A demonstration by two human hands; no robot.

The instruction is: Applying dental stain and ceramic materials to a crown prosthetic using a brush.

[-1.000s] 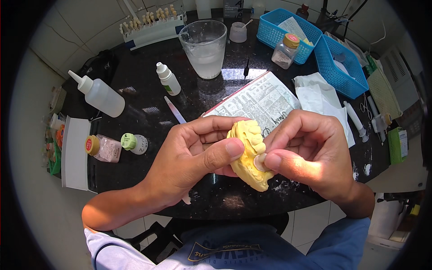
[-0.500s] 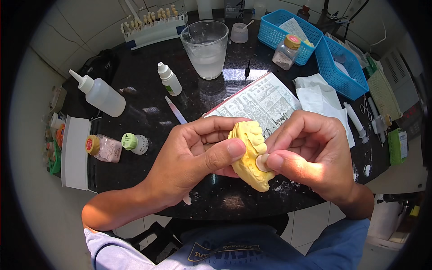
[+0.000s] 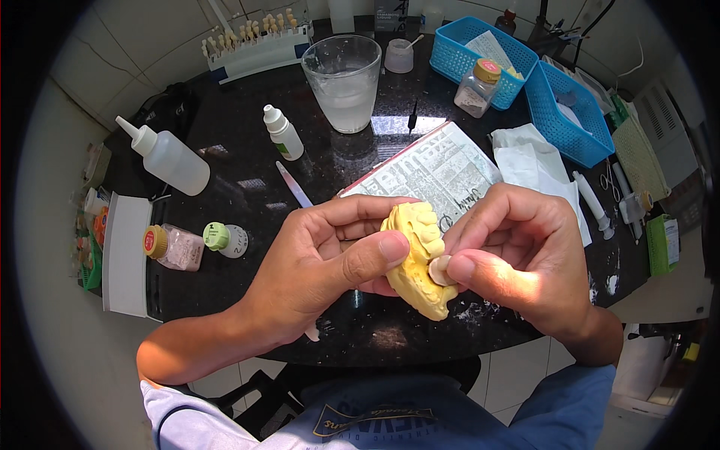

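A yellow dental cast (image 3: 411,259) with a row of moulded teeth is tilted up over the near part of the table. My left hand (image 3: 322,251) is closed around its left side, thumb pressed on the front. At the cast's right edge, my right hand (image 3: 517,259) pinches a small pale cream piece, like a denture tooth (image 3: 439,271), between thumb and fingers. This piece rests against the cast in a gap below the moulded teeth. My fingertips partly hide it.
Beyond my hands lies a printed paper sheet (image 3: 427,169) beside a white tissue (image 3: 534,161). A glass of cloudy water (image 3: 342,94), a dropper bottle (image 3: 283,133), a nozzle bottle (image 3: 171,160) and powder jars (image 3: 180,249) stand around. Blue baskets (image 3: 574,131) and a tooth shade rack (image 3: 259,52) are at the back.
The pale tooth piece and my right fingertips have shifted very slightly against the cast. Both hands keep their grip.
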